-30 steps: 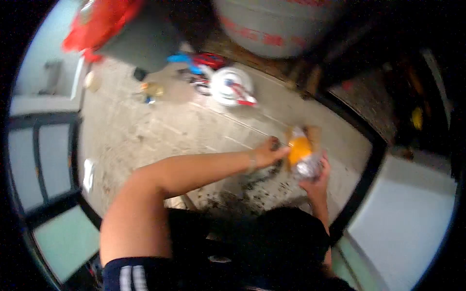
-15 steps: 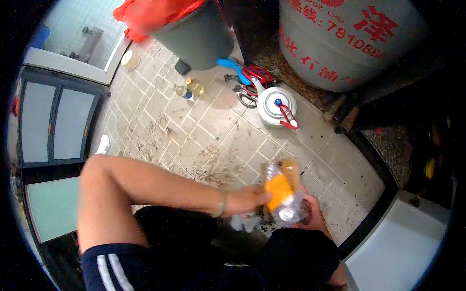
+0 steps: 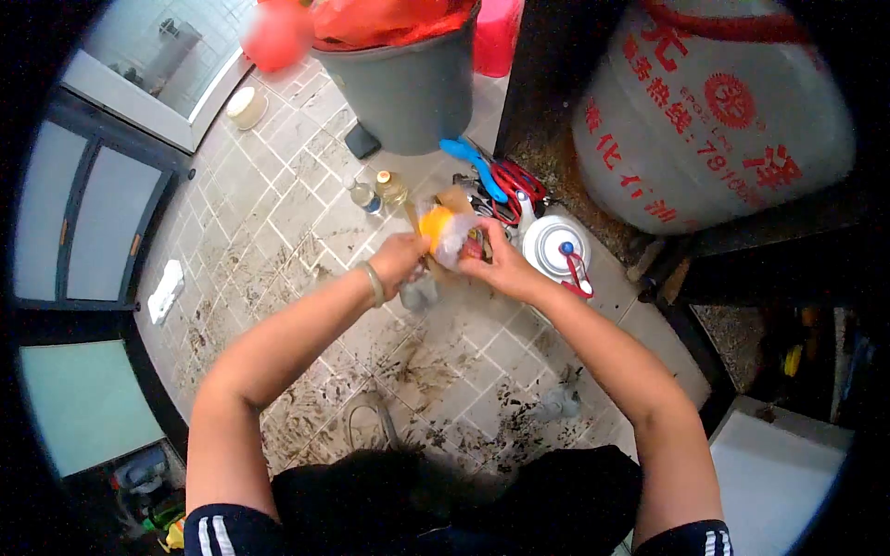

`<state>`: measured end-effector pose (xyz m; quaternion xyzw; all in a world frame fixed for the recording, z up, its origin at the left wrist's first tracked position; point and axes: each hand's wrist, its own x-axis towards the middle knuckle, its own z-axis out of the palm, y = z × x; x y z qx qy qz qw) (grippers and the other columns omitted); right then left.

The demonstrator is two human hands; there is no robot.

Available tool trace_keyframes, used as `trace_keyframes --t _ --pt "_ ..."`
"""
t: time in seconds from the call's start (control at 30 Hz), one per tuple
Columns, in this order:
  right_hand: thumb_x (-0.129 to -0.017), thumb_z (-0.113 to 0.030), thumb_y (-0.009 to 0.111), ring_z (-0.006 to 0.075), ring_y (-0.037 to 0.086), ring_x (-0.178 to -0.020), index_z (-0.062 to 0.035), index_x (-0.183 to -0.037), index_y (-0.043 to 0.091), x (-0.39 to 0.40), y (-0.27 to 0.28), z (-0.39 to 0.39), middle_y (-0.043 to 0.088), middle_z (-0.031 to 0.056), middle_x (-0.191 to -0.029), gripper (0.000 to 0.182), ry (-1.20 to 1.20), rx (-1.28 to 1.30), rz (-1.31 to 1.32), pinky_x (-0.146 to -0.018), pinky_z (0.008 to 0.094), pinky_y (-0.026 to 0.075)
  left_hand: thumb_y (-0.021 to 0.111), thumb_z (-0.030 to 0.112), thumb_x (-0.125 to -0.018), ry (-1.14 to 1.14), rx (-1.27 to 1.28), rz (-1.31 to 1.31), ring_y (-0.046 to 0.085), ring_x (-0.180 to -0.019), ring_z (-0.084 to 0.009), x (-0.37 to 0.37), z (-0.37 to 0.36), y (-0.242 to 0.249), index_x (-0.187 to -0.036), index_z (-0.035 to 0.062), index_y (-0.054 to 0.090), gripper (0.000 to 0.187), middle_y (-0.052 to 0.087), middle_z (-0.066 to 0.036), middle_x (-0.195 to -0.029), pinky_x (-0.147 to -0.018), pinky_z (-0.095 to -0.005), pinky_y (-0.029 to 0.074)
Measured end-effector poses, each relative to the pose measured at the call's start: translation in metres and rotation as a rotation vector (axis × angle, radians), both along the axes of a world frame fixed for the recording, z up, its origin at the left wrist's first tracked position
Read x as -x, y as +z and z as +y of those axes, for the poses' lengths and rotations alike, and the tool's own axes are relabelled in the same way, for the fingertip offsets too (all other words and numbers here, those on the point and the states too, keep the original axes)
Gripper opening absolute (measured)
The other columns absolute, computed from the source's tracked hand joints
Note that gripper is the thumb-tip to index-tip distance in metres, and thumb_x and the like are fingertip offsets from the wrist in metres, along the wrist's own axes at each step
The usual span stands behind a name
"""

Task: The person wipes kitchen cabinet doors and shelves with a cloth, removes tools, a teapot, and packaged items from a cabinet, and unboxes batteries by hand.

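Note:
A bundle of plastic packaging and cardboard (image 3: 452,236) is held out over the floor between both hands. It shows clear crumpled plastic, an orange patch and brown cardboard pieces. My left hand (image 3: 399,263) pinches its left side, and a crumpled greyish piece (image 3: 419,293) shows just below those fingers. On the other side, my right hand (image 3: 505,267) has its fingers curled round the plastic. Beyond the bundle stand two small bottles, one clear with a blue label (image 3: 363,196) and one of yellow liquid (image 3: 391,187). A white kettle (image 3: 554,246) with a red handle is right of my right hand.
Dark dirt smears the tiled floor (image 3: 306,213). A grey bin (image 3: 408,93) with a red bag stands at the back, near a blue-handled tool (image 3: 475,167) and red cable (image 3: 519,185). A large grey gas cylinder (image 3: 705,139) is at right; grey cabinets (image 3: 116,222) line the left.
Both hands have carried the bundle forward, away from my body, toward the bottles and kettle. My view has shifted, so more of the floor near my feet shows.

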<state>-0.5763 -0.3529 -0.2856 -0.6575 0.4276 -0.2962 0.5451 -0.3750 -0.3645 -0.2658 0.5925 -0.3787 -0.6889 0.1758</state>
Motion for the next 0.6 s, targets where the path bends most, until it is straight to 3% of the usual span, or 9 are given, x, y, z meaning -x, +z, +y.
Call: trace_keyframes --t 0.27,0.33,0.37,0.4,0.43,0.5,0.53,0.57,0.6 --pt "-0.065 -0.023 0.070 0.0317 0.042 -0.109 -0.0004 -0.119 0.030 -0.044 -0.015 -0.032 0.040 0.0200 -0.118 0.070 -0.196 0.159 0.048 -0.092 0.0363 0.035 0.052 0.032 -0.082 0.156 0.207 0.021 0.045 -0.062 -0.0069 -0.019 -0.010 0.008 -0.111 0.0096 0.050 0.037 0.055 0.001 -0.087 -0.045 -0.0210 0.032" --pt "-0.062 -0.023 0.069 0.0296 0.043 -0.109 0.0002 -0.122 0.029 -0.043 0.017 -0.021 0.042 0.0200 -0.117 0.075 -0.181 0.175 0.098 -0.092 0.0357 0.035 0.049 0.033 -0.083 0.180 0.181 0.047 0.047 -0.087 -0.0123 -0.016 -0.001 0.012 -0.117 0.0103 0.044 0.041 0.052 -0.002 -0.100 -0.067 -0.0302 0.039" --pt "-0.060 -0.020 0.068 0.0308 0.042 -0.109 0.0008 -0.121 0.030 -0.048 -0.001 -0.012 0.040 0.0199 -0.117 0.076 -0.291 0.222 0.083 -0.092 0.0370 0.035 0.049 0.034 -0.083 0.125 0.146 0.056 0.044 -0.095 -0.0141 -0.024 0.004 0.010 -0.118 0.0101 0.043 0.042 0.050 -0.003 -0.105 -0.074 -0.0320 0.037" --pt "-0.062 -0.017 0.066 0.0320 0.041 -0.110 0.0013 -0.122 0.028 -0.037 0.029 0.000 0.039 0.0206 -0.118 0.073 -0.223 0.128 0.116 -0.095 0.0379 0.033 0.048 0.035 -0.083 0.050 0.114 0.080 0.042 -0.102 -0.0159 -0.025 0.009 0.007 -0.119 0.0100 0.041 0.044 0.049 -0.004 -0.110 -0.080 -0.0337 0.036" --pt "-0.065 -0.013 0.062 0.0334 0.035 -0.116 0.0016 -0.126 0.024 -0.033 0.015 0.012 0.035 0.0229 -0.124 0.074 -0.281 0.289 0.110 -0.099 0.0378 0.028 0.049 0.036 -0.083 0.122 -0.038 0.003 0.042 -0.106 -0.0182 -0.009 0.020 0.031 -0.118 0.0102 0.042 0.044 0.048 -0.005 -0.115 -0.084 -0.0344 0.034" --pt "-0.071 -0.006 0.055 0.0301 0.025 -0.125 0.0014 -0.129 0.023 -0.007 0.050 0.049 0.029 0.0211 -0.131 0.066 -0.192 0.175 0.160 -0.102 0.0357 0.024 0.046 0.029 -0.084 0.090 -0.169 0.128 0.052 -0.098 -0.0230 -0.019 0.049 0.033 -0.117 0.0035 0.042 0.042 0.050 -0.011 -0.113 -0.077 -0.0327 0.042" --pt "-0.073 -0.007 0.053 0.0292 0.039 -0.117 -0.0009 -0.127 0.027 0.008 0.043 0.065 0.038 0.0187 -0.125 0.060 -0.216 0.228 -0.018 -0.096 0.0353 0.033 0.045 0.019 -0.080 -0.024 -0.189 -0.022 0.056 -0.089 -0.0216 -0.025 0.056 0.021 -0.114 -0.0017 0.042 0.040 0.055 -0.013 -0.103 -0.067 -0.0302 0.044" --pt "-0.074 -0.007 0.054 0.0273 0.051 -0.102 -0.0033 -0.125 0.031 0.031 0.069 0.082 0.048 0.0160 -0.116 0.056 -0.171 0.065 0.074 -0.085 0.0349 0.041 0.044 0.013 -0.075 -0.007 -0.269 0.081 0.056 -0.080 -0.0165 -0.006 0.069 0.045 -0.111 -0.0037 0.043 0.040 0.059 -0.015 -0.097 -0.060 -0.0266 0.040" --pt "-0.076 -0.010 0.055 0.0252 0.056 -0.089 -0.0028 -0.118 0.040 0.050 0.075 0.097 0.054 0.0138 -0.106 0.045 -0.221 0.168 0.116 -0.077 0.0338 0.044 0.046 0.011 -0.072 -0.061 -0.331 0.098 0.053 -0.074 -0.0132 0.016 0.080 0.071 -0.109 -0.0035 0.044 0.040 0.061 -0.017 -0.091 -0.055 -0.0259 0.037"
